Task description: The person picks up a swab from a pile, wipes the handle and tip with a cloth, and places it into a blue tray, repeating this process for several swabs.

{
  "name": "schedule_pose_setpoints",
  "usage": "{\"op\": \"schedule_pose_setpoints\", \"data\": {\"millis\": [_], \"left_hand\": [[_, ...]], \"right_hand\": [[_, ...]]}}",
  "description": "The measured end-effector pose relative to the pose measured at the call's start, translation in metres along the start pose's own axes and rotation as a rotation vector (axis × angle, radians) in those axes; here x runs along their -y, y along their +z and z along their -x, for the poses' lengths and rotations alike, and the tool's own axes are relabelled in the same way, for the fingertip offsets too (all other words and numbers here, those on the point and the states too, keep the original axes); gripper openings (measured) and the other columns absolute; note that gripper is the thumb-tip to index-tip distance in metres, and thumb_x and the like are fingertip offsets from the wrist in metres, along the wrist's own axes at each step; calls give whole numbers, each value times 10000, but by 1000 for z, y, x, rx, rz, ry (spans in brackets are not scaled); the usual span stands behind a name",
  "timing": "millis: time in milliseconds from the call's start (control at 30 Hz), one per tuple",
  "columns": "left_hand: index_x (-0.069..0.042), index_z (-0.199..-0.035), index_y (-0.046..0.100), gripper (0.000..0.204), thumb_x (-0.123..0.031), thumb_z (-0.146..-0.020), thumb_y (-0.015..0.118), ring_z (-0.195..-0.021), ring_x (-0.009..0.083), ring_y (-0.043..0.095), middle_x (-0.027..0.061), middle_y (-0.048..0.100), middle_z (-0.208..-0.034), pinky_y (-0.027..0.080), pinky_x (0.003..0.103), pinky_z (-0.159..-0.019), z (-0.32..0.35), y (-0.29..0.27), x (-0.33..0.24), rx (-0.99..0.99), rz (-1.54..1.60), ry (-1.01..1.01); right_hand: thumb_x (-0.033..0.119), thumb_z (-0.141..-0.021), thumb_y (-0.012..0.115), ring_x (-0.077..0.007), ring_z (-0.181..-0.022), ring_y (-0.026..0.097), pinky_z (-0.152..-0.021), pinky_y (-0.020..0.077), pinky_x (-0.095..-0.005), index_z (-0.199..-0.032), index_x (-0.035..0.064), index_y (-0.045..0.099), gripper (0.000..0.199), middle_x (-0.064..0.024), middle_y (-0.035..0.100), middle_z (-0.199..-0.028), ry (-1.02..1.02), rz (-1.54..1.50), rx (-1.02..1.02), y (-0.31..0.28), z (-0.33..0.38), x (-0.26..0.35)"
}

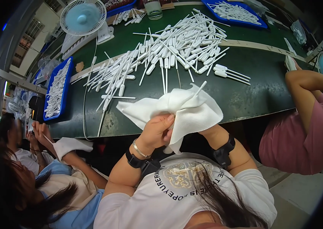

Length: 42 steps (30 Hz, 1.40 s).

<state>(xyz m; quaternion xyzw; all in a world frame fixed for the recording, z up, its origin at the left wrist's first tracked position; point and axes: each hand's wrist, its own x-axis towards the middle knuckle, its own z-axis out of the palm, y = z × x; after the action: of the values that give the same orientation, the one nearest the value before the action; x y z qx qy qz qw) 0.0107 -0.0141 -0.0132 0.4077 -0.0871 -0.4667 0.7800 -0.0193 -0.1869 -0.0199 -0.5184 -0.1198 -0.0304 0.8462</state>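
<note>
My left hand [159,130] is closed on a white cloth [203,108], its thumb pressing the folds near the middle. The cloth spreads out just past the table's near edge, in front of my chest. From under it my right hand [209,131] shows only at the wrist side; its fingers are hidden by the fabric. A thin white stick [200,88] pokes up out of the cloth's far side, its lower part covered. Beyond the cloth lies a large loose pile of white plastic sticks with wide rounded heads [173,49]. A few similar sticks [232,73] lie apart at its right.
Blue trays of white sticks stand at the left [70,70] and far right [263,26]. A fan [83,18] and a glass jar [153,9] are at the back. A co-worker [70,171] with a white cloth sits at left; another person [298,133] is at right.
</note>
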Motion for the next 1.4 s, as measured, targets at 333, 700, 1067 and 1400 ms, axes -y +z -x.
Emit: {"op": "schedule_pose_setpoints", "data": {"millis": [333,700,1067,1400], "left_hand": [[-1,-864,491,302,-237,-912,310,-388,52,273,-12,356,-495,257,162,-366,1,0,-3,5,391,-229],[-17,-818,478,276,-259,-896,372,-411,58,285,-7,376,-519,243,178,-374,17,-6,-10,-29,-28,-18],[-26,-907,510,281,-293,-873,429,-428,67,414,-8,485,-583,340,207,-414,-22,22,2,-349,-178,144],[17,-845,581,142,-107,-828,514,-481,28,384,-20,468,-551,309,173,-450,-10,34,-46,-528,-591,613]], "right_hand": [[141,-801,551,-174,-961,510,-841,423,-315,-1137,24,440,373,-96,513,-1079,8,124,32,5,6,-10],[226,-805,529,-220,-982,511,-832,433,-337,-1155,1,414,432,-122,502,-1104,-112,-217,-275,-43,-9,-7],[163,-826,509,-161,-940,504,-823,407,-281,-1110,32,452,318,-81,513,-1041,-27,111,-96,20,-3,-15],[112,-796,531,-158,-839,525,-716,435,-278,-996,42,525,212,-57,548,-949,-397,668,31,22,-26,-31]]}}
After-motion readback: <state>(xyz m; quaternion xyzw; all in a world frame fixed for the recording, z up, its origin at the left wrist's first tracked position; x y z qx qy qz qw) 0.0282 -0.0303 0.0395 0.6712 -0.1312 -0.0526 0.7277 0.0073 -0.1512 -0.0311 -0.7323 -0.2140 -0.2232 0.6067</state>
